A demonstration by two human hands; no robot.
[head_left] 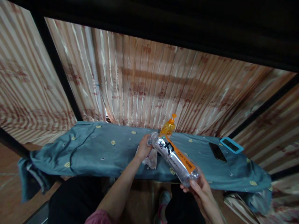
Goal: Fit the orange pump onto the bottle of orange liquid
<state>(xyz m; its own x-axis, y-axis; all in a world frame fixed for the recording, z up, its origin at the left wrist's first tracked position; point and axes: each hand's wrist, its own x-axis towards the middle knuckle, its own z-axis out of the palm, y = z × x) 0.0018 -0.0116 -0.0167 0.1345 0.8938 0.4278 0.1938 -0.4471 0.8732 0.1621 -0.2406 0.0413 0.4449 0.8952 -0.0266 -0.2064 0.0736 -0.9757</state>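
Note:
A clear plastic bottle [178,166] with an orange and silver label slants over the bed edge, its mouth end up and to the left. My right hand [198,189] grips its base, the thumb lying along the near side. At the bottle's mouth end, the fingers of my left hand [143,148] are closed around clear plastic; whether they cover a cap is hidden. Below my left hand, a crumpled, see-through wrapper [150,160] rests on the teal sheet. Just behind the bottle stands an orange pump bottle [168,127], partly covered by it.
A dark phone [217,152] and a blue-framed device or mirror [231,145] lie on the teal sheet [93,152] at the right. Striped curtains [140,77] hang behind. Black frame bars [58,65] cross overhead and at both sides.

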